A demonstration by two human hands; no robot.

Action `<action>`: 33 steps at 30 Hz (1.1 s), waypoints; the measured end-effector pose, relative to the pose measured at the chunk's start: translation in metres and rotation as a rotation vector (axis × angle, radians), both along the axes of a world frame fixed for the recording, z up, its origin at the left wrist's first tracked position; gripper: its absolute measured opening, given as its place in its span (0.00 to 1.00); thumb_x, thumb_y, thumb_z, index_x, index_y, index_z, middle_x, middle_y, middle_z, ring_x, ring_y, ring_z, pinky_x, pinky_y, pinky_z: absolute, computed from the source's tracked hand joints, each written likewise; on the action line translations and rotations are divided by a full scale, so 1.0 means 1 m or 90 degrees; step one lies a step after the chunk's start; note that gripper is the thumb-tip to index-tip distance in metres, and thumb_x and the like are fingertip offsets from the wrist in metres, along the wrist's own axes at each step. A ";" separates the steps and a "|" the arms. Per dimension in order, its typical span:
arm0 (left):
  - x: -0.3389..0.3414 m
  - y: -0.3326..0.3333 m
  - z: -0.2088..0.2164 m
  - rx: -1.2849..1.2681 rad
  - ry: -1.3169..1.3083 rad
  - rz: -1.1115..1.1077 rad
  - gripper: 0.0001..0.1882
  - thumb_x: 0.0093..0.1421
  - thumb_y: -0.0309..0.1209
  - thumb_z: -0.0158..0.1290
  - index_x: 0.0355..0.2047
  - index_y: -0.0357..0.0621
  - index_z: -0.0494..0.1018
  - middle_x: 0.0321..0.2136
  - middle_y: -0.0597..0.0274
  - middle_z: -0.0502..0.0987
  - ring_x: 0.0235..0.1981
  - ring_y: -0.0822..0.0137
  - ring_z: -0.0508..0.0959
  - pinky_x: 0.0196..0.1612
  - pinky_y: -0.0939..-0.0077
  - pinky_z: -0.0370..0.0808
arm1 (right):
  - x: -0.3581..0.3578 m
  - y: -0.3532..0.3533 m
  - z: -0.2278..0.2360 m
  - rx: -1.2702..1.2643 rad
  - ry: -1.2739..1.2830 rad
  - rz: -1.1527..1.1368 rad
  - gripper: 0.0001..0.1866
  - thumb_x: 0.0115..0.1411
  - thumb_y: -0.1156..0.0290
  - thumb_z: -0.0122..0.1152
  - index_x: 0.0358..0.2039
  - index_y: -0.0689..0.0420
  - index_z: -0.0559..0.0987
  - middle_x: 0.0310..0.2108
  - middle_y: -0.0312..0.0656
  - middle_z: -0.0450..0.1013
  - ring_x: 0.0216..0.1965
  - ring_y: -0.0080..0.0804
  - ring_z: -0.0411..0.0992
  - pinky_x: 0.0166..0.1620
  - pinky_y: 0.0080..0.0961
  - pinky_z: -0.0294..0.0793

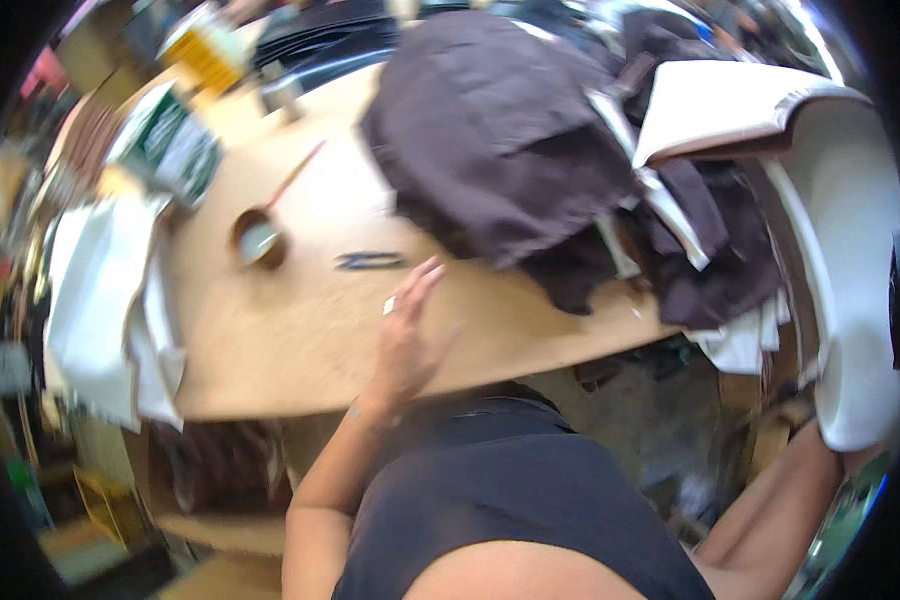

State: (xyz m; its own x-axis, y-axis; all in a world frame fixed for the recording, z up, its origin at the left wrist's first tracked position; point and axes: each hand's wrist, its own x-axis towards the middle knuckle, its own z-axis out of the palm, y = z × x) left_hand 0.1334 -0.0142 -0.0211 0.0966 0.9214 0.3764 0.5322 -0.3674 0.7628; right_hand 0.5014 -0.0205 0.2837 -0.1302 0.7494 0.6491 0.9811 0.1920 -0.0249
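Left hand (407, 335) raised over the pale wooden worktable (300, 350), fingers spread wide, holding nothing; a small white item shows at one fingertip, too blurred to identify. Nearest things: a dark flat tool (370, 261) just beyond the fingertips; the heap of dark brown fabric pieces (530, 160) near, to its right. Right hand at the picture's lower right, beneath the white moulded machine housing (855, 270); its grip cannot be told. Recommendation, as a judgement: steady the head; reach low and flat to lift one brown piece cleanly.
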 end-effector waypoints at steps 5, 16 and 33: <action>-0.059 -0.022 0.082 0.260 -0.013 0.149 0.52 0.36 0.30 0.65 0.59 0.41 0.46 0.59 0.44 0.50 0.59 0.49 0.54 0.58 0.60 0.54 | -0.094 0.033 -0.013 -0.119 0.153 0.303 0.22 0.48 0.72 0.50 0.47 0.58 0.67 0.29 0.43 0.71 0.29 0.29 0.68 0.31 0.27 0.67; -0.265 -0.207 0.132 0.278 0.097 0.710 0.06 0.59 0.27 0.46 0.32 0.36 0.71 0.31 0.63 0.70 0.34 0.72 0.69 0.40 0.79 0.67 | -0.337 0.085 -0.053 -0.593 0.274 0.818 0.27 0.47 0.78 0.49 0.52 0.56 0.65 0.25 0.36 0.71 0.22 0.17 0.65 0.26 0.17 0.64; -0.161 -0.061 0.004 0.017 0.221 0.388 0.21 0.48 0.31 0.57 0.44 0.46 0.69 0.31 0.60 0.73 0.34 0.58 0.73 0.41 0.64 0.67 | -0.442 0.100 -0.235 -0.717 -0.154 0.931 0.32 0.52 0.77 0.52 0.58 0.53 0.56 0.26 0.41 0.73 0.29 0.24 0.69 0.35 0.22 0.68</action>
